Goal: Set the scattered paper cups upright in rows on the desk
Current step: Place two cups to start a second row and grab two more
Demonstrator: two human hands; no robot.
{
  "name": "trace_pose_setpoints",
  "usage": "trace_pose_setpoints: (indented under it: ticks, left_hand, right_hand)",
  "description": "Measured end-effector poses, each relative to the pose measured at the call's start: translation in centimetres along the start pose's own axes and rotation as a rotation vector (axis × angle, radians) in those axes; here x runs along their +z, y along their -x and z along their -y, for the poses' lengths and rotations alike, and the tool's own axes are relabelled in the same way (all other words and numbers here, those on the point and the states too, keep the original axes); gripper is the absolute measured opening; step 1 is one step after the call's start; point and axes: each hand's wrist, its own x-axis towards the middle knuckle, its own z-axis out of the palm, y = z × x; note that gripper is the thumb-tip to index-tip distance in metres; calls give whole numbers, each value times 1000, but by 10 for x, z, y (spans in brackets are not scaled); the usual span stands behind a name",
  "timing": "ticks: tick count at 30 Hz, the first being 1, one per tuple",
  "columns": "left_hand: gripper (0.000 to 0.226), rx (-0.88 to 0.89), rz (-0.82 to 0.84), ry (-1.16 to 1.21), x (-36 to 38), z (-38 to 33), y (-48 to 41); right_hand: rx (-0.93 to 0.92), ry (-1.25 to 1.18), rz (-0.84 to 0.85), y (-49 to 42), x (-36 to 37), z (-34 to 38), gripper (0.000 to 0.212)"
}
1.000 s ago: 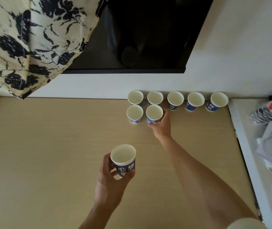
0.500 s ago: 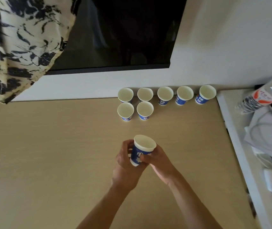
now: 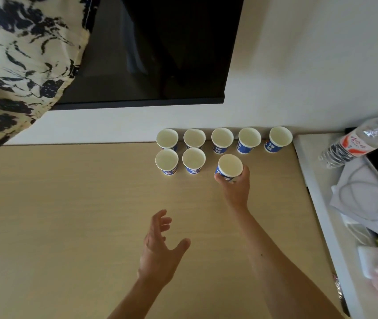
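Several blue-and-white paper cups stand upright against the wall in a back row (image 3: 222, 137) on the wooden desk (image 3: 68, 215). Two more upright cups (image 3: 167, 160) (image 3: 193, 159) form a front row at its left end. My right hand (image 3: 235, 186) grips another cup (image 3: 230, 167), mouth up, just right of those two and in line with them. I cannot tell whether its base touches the desk. My left hand (image 3: 160, 247) hovers over the desk nearer to me, fingers spread and holding nothing.
A dark screen (image 3: 151, 54) hangs on the wall behind the cups, with a floral cloth (image 3: 18, 61) at upper left. A white side surface (image 3: 316, 203) at the right carries a plastic water bottle (image 3: 358, 141), grey cloth and wrappers.
The cup passed from my left hand to my right, which carried it up to the front row. My left hand let go and drew back, open.
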Motion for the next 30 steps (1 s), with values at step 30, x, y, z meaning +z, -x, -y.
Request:
trace_pose_setpoints:
  ticks: [30]
  left_hand:
    - [60,-82,-96,113,-24,6,14]
  right_hand:
    - [98,15,-62,43,4,-38,81]
